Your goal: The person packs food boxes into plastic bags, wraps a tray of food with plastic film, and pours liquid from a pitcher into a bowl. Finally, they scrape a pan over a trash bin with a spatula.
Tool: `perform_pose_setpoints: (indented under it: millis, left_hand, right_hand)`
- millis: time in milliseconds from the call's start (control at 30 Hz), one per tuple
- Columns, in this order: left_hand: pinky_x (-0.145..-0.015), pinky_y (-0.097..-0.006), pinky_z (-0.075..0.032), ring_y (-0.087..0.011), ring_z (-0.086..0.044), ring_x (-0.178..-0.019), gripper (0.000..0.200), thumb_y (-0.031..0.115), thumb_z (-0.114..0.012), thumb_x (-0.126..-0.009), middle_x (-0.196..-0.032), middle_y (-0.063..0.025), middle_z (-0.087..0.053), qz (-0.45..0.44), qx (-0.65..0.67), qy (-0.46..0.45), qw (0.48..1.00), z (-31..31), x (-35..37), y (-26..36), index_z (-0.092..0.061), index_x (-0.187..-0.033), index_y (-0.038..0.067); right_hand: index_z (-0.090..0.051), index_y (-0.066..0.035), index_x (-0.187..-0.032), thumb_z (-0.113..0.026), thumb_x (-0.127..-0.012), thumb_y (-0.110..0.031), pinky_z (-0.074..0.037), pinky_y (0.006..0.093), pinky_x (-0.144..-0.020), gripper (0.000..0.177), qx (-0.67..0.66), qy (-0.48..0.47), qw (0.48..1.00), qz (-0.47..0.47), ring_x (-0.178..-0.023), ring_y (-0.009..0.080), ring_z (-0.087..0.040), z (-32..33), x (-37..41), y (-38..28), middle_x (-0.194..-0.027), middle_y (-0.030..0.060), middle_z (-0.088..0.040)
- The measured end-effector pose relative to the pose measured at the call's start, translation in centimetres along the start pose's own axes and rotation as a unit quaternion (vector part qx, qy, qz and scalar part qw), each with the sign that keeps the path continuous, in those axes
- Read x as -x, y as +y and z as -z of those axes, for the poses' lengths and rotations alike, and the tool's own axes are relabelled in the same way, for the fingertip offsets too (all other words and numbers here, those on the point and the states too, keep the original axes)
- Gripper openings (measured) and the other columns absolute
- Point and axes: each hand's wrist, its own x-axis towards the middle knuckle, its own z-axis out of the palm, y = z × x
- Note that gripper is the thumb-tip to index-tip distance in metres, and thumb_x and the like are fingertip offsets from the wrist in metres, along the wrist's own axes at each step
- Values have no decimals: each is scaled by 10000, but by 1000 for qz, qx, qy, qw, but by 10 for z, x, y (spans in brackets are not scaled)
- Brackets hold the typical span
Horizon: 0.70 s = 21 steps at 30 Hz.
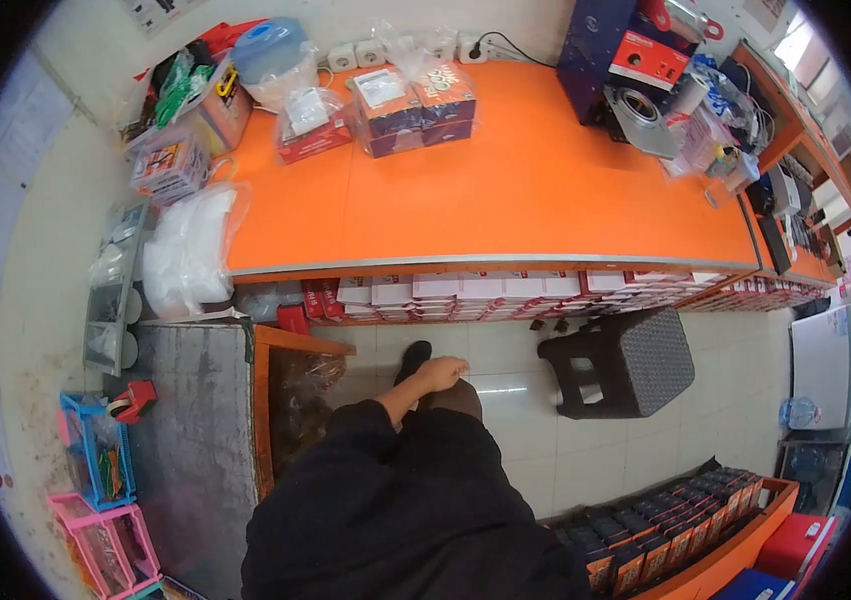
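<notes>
My left hand point(443, 373) hangs low in front of my body, over my leg and the tiled floor. Its fingers look curled, but what they hold, if anything, is too small to make out. My right hand is not in view. Beyond stands an orange-topped table point(546, 200), with stacked white and red boxes point(496, 290) beneath it. On the table, bagged orange and dark boxes point(446, 105) stand near a red box point(316, 138). A dark plastic stool point(651, 362) is on the floor to the right.
A dark machine point(611, 60) stands at the table's back right. Plastic bins point(231, 110) are at its left end. A grey-topped desk point(196, 400) is at the left. Rows of dark boxes point(681, 525) fill an orange-edged shelf at the lower right.
</notes>
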Motion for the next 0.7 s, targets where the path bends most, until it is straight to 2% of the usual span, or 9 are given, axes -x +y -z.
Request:
perform_pose_setpoints:
  millis: [33,100,133,167,267,467,567,633,700]
  left_hand:
    - [-791,-367,-428,-286,-554,-917,275,105,-457,-764,-959,-149,-585,4,-1,5,1000,20,8,11,-548,-1021,64]
    - [-775,-363,-434,-285,-556,-888,233,71,-453,-757,-915,-128,-594,27,99,162,981,62,21,31,-563,-963,58]
    - [-775,-363,-434,-285,-556,-888,233,71,-453,-757,-915,-128,-594,29,98,169,980,81,21,30,-563,-963,58]
    - [-783,-374,-428,-287,-553,-880,219,64,-464,-750,-898,-123,-593,-14,15,269,963,101,21,27,-566,-943,55]
    - [-819,-401,-401,-304,-518,-918,256,61,-503,-730,-949,-127,-567,-36,-156,455,876,184,13,7,-540,-983,47]
    - [-957,-426,-267,-376,-345,-1116,500,143,-519,-776,-1174,-252,-392,152,-160,732,645,397,-36,-65,-339,-1191,-73]
    - [-955,-423,-275,-371,-378,-1094,505,221,-459,-835,-1155,-266,-411,205,-9,711,673,478,-59,-164,-314,-1202,-93]
    - [-923,-400,-311,-358,-433,-1043,468,284,-371,-884,-1120,-258,-448,153,162,702,676,500,-68,-205,-342,-1178,-79]
    - [-890,-386,-337,-341,-464,-1005,437,287,-342,-897,-1089,-240,-474,117,158,701,686,503,-75,-217,-362,-1163,-59]
  right_hand:
    - [-438,-93,-1138,-471,-831,-274,-425,355,-680,358,7,-6,1000,-1,-840,211,-549,-4,-3,-2,-997,104,-551]
    - [-441,-93,-1135,-470,-831,-266,-426,351,-672,351,19,-22,1000,-1,-833,208,-551,-18,-13,-8,-990,103,-554]
    - [-442,-93,-1134,-470,-831,-262,-427,350,-667,347,27,-27,999,-4,-829,207,-552,-26,-14,-12,-987,102,-555]
    - [-443,-94,-1133,-470,-831,-257,-428,348,-663,344,37,-33,999,-6,-825,205,-553,-37,-18,-18,-983,102,-556]
    - [-446,-94,-1128,-469,-831,-245,-429,343,-650,334,64,-59,996,-3,-813,201,-556,-78,-27,-35,-972,100,-559]
    - [-452,-96,-1120,-468,-831,-220,-433,332,-625,315,112,-111,987,20,-790,193,-563,-174,-35,-79,-951,97,-566]
    - [-455,-97,-1116,-467,-831,-207,-435,327,-612,305,127,-126,983,46,-779,189,-566,-211,-36,-99,-940,96,-570]
    - [-458,-97,-1113,-466,-831,-198,-437,323,-604,300,131,-137,980,66,-771,186,-568,-230,-34,-115,-933,95,-572]
    - [-460,-98,-1110,-466,-831,-190,-438,320,-595,294,127,-144,977,90,-763,183,-570,-242,-31,-130,-926,94,-575]
